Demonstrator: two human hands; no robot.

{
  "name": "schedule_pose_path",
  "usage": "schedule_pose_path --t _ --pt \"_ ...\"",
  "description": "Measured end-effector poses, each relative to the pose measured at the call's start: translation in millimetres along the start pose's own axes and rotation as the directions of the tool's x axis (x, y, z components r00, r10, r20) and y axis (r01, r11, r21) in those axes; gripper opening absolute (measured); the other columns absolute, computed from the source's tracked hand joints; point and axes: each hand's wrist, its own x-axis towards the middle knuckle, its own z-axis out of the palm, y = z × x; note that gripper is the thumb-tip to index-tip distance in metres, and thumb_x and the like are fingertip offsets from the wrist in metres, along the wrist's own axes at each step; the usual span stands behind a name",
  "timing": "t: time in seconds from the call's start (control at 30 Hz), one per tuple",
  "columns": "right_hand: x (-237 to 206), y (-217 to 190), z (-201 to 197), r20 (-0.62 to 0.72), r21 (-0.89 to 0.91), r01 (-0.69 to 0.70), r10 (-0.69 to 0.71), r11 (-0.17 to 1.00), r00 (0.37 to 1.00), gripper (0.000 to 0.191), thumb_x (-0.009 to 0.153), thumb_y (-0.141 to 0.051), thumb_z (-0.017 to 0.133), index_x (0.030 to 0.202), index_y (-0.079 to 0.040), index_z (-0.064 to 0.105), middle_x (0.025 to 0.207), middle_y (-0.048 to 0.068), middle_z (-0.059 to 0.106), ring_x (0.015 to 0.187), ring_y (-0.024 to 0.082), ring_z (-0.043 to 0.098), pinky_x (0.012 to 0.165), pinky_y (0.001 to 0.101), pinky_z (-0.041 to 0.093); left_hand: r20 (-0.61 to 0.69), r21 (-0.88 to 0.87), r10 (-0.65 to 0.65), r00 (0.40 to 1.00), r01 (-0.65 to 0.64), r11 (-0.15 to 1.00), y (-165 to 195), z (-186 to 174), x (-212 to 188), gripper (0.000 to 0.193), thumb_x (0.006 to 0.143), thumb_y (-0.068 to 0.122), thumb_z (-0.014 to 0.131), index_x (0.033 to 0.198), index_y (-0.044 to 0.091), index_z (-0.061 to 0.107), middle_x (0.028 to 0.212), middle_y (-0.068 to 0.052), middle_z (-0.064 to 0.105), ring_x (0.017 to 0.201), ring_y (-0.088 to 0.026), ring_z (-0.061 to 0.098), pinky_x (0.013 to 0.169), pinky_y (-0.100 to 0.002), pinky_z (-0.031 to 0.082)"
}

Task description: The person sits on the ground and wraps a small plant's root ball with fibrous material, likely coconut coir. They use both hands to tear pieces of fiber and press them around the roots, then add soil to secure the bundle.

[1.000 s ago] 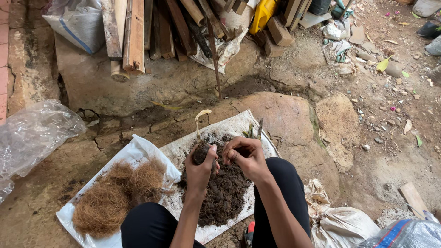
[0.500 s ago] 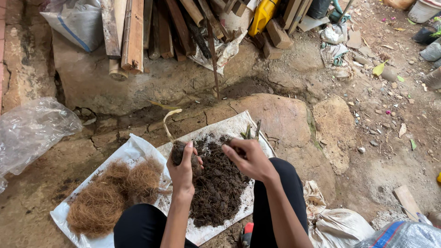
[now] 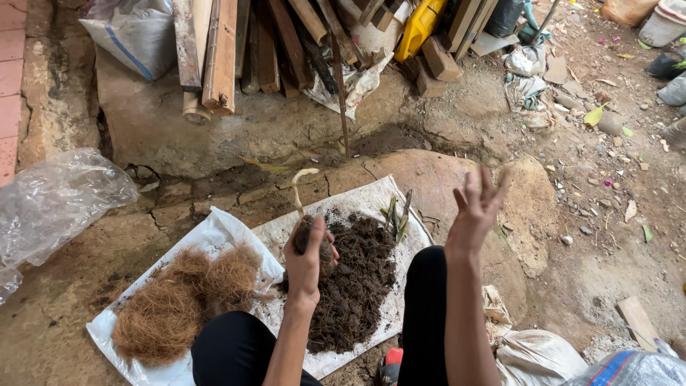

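My left hand is closed around a dark clump of soil with a pale curved plant stem sticking up out of it. It hovers over the left edge of a pile of dark soil lying on a white sack sheet. My right hand is raised to the right of the sheet, fingers spread and blurred, holding nothing. A small green plant cutting lies at the far edge of the soil. A heap of brown coconut fibre sits on a second white sheet to the left.
Wooden planks and sticks lean at the back beside a yellow object. A white sack lies at the back left, clear plastic at the left, a filled sack by my right knee. Bare rocky ground with litter spreads to the right.
My right hand has left the soil pile and swung up and to the right, fingers open. My left hand keeps its grip on the soil clump with the stem.
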Motion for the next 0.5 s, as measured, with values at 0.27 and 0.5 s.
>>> schedule_pose_path --t 0.27,0.5 --pt "-57 4 47 0.424 -0.390 -0.146 0.318 0.909 0.848 0.031 0.106 -0.019 0.061 0.099 0.003 0.081 0.101 0.021 0.084 0.061 0.040 0.043 0.055 0.0491 0.030 0.051 0.030 -0.081 0.995 0.079 0.996 -9 8 2 0.081 0.095 0.075 0.025 0.096 0.007 0.068 0.071 -0.009 0.067 0.052 -0.018 0.067 0.053 -0.038 0.063" --pt "-118 -14 80 0.758 -0.429 0.301 0.157 0.852 0.634 0.088 0.095 -0.069 0.045 0.154 -0.005 0.039 0.157 0.023 0.043 0.143 0.039 0.045 0.112 0.0594 0.041 -0.002 0.169 0.049 0.999 -0.048 0.984 -40 5 14 0.078 0.106 0.073 0.030 0.087 0.004 0.062 0.078 -0.005 0.062 0.073 -0.016 0.063 0.066 -0.030 0.051"
